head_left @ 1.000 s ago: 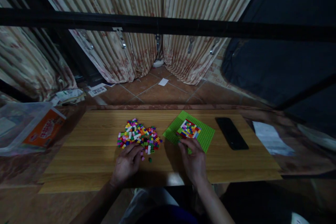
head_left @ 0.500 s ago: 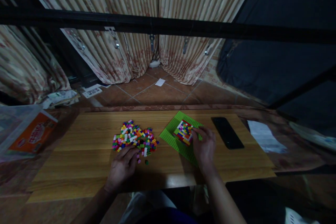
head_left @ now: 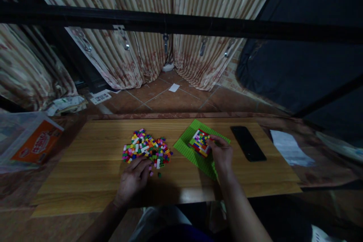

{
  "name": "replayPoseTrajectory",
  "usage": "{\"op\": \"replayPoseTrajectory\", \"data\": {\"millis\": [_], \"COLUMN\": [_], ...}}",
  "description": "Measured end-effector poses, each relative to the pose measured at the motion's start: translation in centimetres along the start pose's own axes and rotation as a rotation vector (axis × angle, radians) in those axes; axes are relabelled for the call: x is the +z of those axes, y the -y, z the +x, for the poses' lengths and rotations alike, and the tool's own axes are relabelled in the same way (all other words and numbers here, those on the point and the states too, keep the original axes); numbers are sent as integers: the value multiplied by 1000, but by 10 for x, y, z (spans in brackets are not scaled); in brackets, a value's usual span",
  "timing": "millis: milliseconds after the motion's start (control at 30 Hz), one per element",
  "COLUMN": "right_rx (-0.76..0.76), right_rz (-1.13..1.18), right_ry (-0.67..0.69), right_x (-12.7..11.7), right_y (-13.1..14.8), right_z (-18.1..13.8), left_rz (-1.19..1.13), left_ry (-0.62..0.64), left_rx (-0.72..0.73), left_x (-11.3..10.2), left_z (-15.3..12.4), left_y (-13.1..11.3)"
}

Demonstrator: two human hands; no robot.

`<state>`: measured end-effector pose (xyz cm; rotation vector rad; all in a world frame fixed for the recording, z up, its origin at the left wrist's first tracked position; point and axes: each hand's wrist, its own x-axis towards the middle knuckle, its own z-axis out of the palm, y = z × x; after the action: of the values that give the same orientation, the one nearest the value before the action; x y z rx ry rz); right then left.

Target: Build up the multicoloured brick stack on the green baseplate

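A heap of small coloured bricks (head_left: 146, 148) lies on the wooden table (head_left: 93, 166). My left hand (head_left: 132, 179) rests at the heap's near edge, fingers curled onto the loose bricks. To the right lies a green baseplate (head_left: 189, 144) carrying a patch of coloured bricks (head_left: 200, 142). My right hand (head_left: 221, 152) lies on the baseplate, its fingertips pressed together at the right edge of that patch. Whether they hold a brick is hidden.
A black phone (head_left: 248, 143) lies right of the baseplate, and a white paper (head_left: 290, 143) beyond it. A clear plastic box with an orange pack (head_left: 31, 145) stands at the far left. Curtains (head_left: 159, 53) and a dark bar (head_left: 181, 26) are behind the table.
My right hand moved from the baseplate's near edge up to the right side of the brick patch. My left hand stayed at the heap. The view shifted slightly.
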<state>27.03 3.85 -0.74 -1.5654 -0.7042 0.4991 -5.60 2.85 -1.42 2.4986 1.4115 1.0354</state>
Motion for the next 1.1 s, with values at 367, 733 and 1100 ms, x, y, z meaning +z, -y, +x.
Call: {"op": "replayPoseTrajectory", "data": {"millis": [367,733,1100], "right_rx": [186,93,-365], "right_rz": [220,110,-287], "right_ry": [29,-11,611], "right_x": [6,-5,30], "right_y": [-1,9,41], "right_z": [6,0,-134], "left_rz": [25,-20,-63], "left_ry": [22,24,64], "left_rx": [-8,-26,-68], "left_x": [0,-4,-7], "left_z": [1,3,3], "left_y": [0,-8,-13]}}
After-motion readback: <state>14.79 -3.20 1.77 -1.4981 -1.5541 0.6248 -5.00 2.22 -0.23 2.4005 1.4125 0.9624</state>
